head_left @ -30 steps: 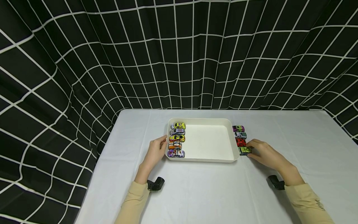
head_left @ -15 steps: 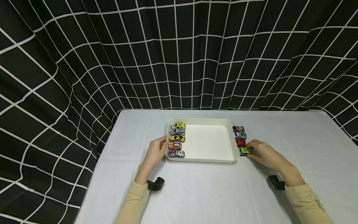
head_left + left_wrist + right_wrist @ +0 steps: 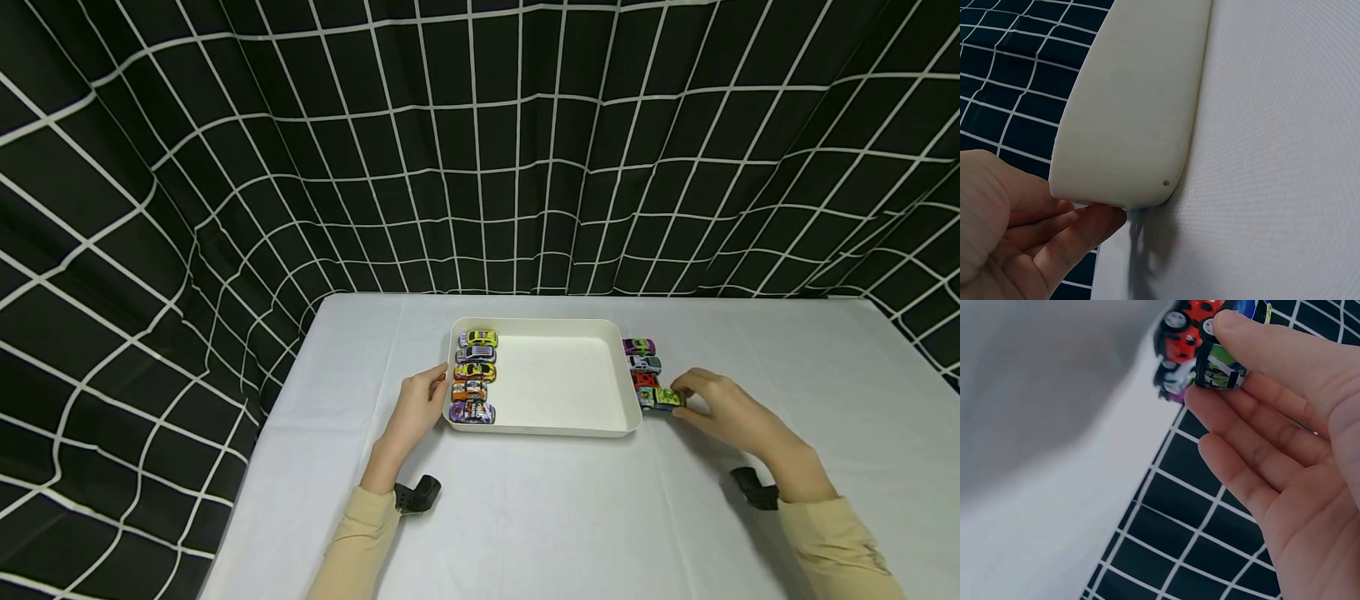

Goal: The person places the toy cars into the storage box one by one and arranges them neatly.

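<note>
Right grip (image 3: 720, 408) pinches a green car (image 3: 667, 397); left grip (image 3: 415, 406) touches the tray (image 3: 561, 382).

Left wrist view cuts off tray (image 3: 1129, 112) at top; green car (image 3: 1221, 369) partly behind right grip (image 3: 1304, 478).

Wrinkly beige sleeves (image 3: 356, 533) on both arms, plus a chunky, bent-looking black wrist camera (image 3: 420, 493) strapped on each side.
</note>
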The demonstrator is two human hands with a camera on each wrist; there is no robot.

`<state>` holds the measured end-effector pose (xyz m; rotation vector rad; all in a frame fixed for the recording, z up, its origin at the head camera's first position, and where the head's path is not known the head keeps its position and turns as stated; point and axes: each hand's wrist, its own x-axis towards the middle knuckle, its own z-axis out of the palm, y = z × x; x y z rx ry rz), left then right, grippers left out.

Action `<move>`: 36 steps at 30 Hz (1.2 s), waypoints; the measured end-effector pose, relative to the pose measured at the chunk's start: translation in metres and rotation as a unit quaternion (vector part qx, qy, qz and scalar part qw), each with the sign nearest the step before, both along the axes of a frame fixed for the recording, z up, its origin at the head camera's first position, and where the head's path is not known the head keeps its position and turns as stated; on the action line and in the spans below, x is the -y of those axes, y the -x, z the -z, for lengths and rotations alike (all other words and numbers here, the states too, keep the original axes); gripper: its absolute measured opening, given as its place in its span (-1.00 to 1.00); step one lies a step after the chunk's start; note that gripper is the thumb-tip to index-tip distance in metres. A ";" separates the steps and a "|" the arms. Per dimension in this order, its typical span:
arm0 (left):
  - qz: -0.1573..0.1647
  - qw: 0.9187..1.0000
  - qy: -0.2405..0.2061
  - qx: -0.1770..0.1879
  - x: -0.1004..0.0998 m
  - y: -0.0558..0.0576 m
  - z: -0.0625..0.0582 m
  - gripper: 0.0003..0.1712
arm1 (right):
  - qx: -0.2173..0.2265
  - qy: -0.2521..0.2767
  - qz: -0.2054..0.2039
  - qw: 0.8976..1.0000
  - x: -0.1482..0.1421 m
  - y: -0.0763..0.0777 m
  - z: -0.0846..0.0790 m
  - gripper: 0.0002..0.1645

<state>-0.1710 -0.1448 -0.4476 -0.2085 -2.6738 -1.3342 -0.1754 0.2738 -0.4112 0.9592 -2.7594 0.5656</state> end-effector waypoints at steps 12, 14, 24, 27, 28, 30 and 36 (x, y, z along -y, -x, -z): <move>0.002 1.000 -0.002 0.003 0.000 0.000 0.001 -0.61 | -0.063 0.008 -0.022 0.998 0.001 0.009 -0.019 -0.64; 0.002 1.000 -0.001 0.003 0.001 0.000 0.001 -0.61 | -0.066 0.007 -0.022 0.998 0.002 0.011 -0.022 -0.64; 0.003 1.000 -0.006 -0.001 0.001 0.000 0.000 -0.62 | -0.051 0.000 -0.014 0.999 0.013 0.018 -0.031 -0.66; 0.002 1.000 -0.004 0.001 0.001 0.000 0.000 -0.62 | -0.043 -0.001 -0.010 0.999 0.017 0.021 -0.033 -0.67; 0.002 1.000 -0.003 0.001 0.001 0.000 0.000 -0.62 | -0.042 0.000 -0.011 0.999 0.019 0.022 -0.033 -0.67; 0.002 1.000 -0.003 0.004 0.001 0.000 0.000 -0.61 | -0.039 0.004 -0.015 0.999 0.023 0.023 -0.034 -0.67; -0.001 1.000 -0.004 0.010 0.001 0.001 0.001 -0.61 | -0.025 0.002 -0.025 0.999 0.033 0.030 -0.037 -0.68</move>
